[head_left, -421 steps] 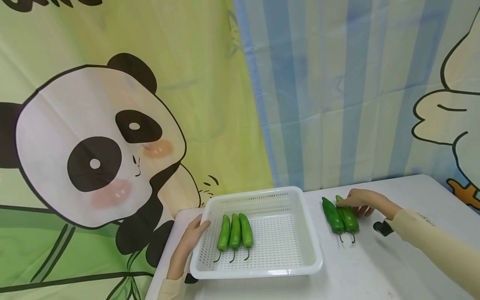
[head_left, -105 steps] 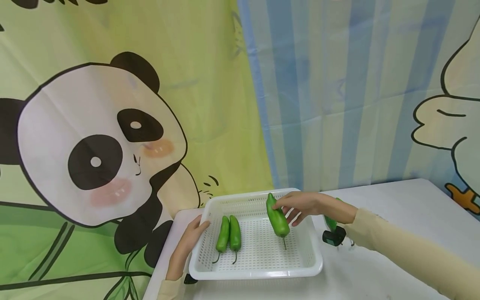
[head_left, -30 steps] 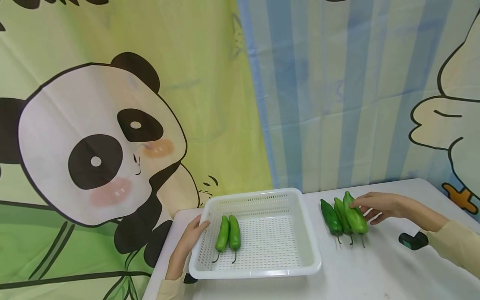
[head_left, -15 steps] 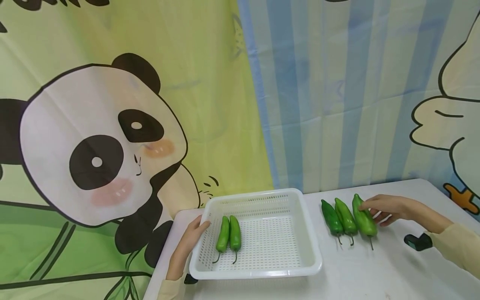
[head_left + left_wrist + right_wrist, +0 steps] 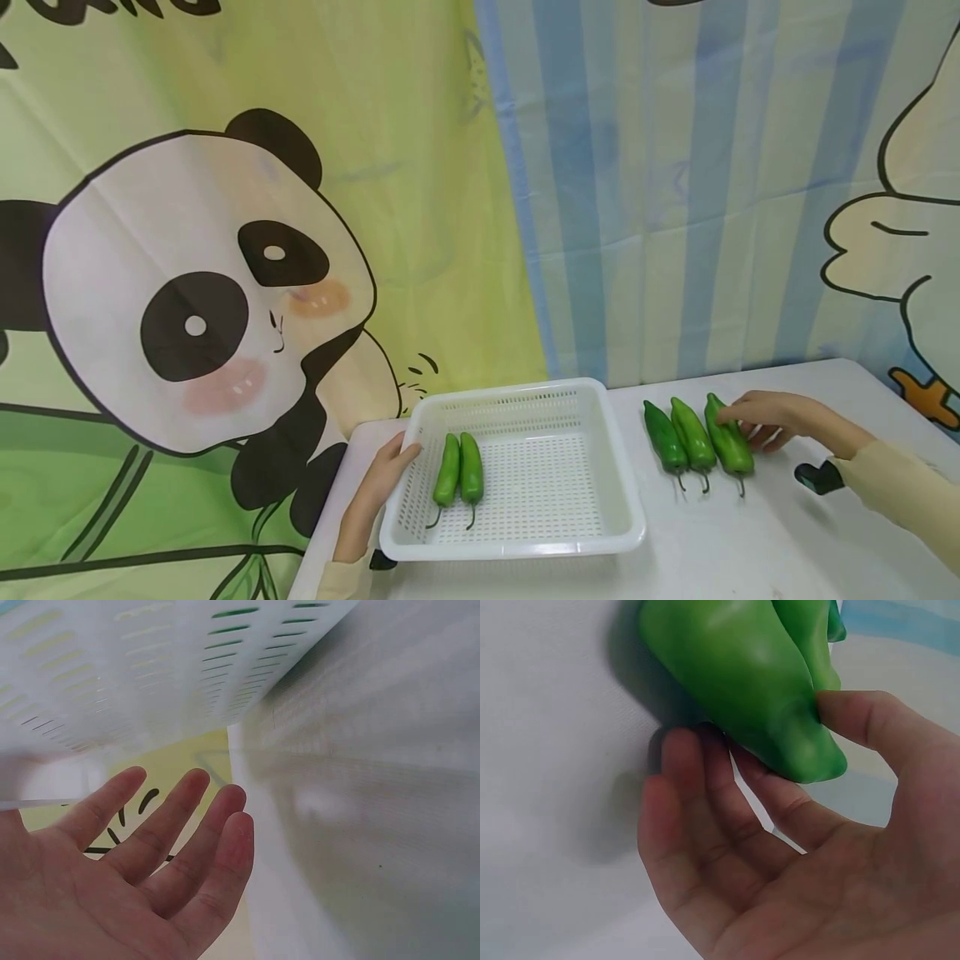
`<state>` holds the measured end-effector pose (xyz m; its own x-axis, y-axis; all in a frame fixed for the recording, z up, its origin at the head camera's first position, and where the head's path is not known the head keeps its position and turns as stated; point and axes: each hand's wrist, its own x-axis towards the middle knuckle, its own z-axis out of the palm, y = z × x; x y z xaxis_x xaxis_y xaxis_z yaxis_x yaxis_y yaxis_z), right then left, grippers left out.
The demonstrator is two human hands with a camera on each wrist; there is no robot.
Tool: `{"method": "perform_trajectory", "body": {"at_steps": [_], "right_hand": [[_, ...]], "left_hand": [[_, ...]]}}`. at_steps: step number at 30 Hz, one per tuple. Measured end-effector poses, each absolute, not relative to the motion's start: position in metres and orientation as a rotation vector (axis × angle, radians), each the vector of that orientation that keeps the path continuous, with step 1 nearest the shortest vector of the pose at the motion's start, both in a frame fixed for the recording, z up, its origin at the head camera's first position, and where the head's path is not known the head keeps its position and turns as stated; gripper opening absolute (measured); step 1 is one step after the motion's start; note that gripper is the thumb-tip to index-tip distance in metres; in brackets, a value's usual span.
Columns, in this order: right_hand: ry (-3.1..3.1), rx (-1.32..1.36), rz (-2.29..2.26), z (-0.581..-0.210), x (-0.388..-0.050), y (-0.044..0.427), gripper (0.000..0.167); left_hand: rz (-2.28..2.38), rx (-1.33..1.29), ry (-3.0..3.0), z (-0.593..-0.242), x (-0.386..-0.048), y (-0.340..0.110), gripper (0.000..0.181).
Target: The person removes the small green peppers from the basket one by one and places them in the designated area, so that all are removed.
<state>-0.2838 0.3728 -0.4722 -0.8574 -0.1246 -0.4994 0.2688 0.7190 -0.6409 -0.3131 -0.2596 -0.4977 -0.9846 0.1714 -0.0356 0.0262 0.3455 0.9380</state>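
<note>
Two slender green peppers (image 5: pixel 459 473) lie side by side in the left part of the white basket (image 5: pixel 525 547). My left hand (image 5: pixel 381 477) rests at the basket's left rim, thumb over the edge; in the left wrist view its four fingers (image 5: pixel 187 825) are spread, lightly bent, beside the slotted wall. On the table right of the basket lie three peppers in a row: a dark green one (image 5: pixel 664 437), a lighter one (image 5: pixel 693 435) and the rightmost (image 5: pixel 729 442). My right hand (image 5: pixel 776 417) holds the rightmost near its tip, between thumb and fingers, as the right wrist view shows (image 5: pixel 742 675).
The white table (image 5: pixel 750 550) reaches back to a hanging cloth (image 5: pixel 585 208) with blue stripes and a printed panda. A black wrist device (image 5: pixel 819 478) sits at my right sleeve.
The right hand has carried a pepper from over the basket to the table's row and shifted it rightward. One pepper fewer lies in the basket than at first. The left hand has stayed at the rim.
</note>
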Motion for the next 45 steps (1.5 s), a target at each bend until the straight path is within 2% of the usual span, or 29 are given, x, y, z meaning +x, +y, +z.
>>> {"method": "perform_trajectory", "body": {"at_steps": [14, 22, 29, 37, 45], "right_hand": [[2.451, 0.163, -0.91, -0.477, -0.298, 0.361, 0.053], [2.466, 0.172, -0.897, -0.474, -0.296, 0.359, 0.059], [2.465, 0.158, -0.9, -0.475, -0.294, 0.359, 0.053], [2.461, 0.146, -0.899, -0.474, -0.291, 0.361, 0.062], [2.473, 0.139, -0.877, -0.47, -0.29, 0.364, 0.059]], "left_hand": [[1.722, 0.187, 2.47, -0.5, -0.314, -0.26, 0.049], [1.731, 0.194, 2.461, -0.499, -0.314, -0.26, 0.048], [1.701, 0.196, 2.482, -0.498, -0.314, -0.259, 0.05], [1.695, 0.197, 2.492, -0.5, -0.316, -0.26, 0.05], [1.701, 0.192, 2.486, -0.499, -0.315, -0.259, 0.049]]}}
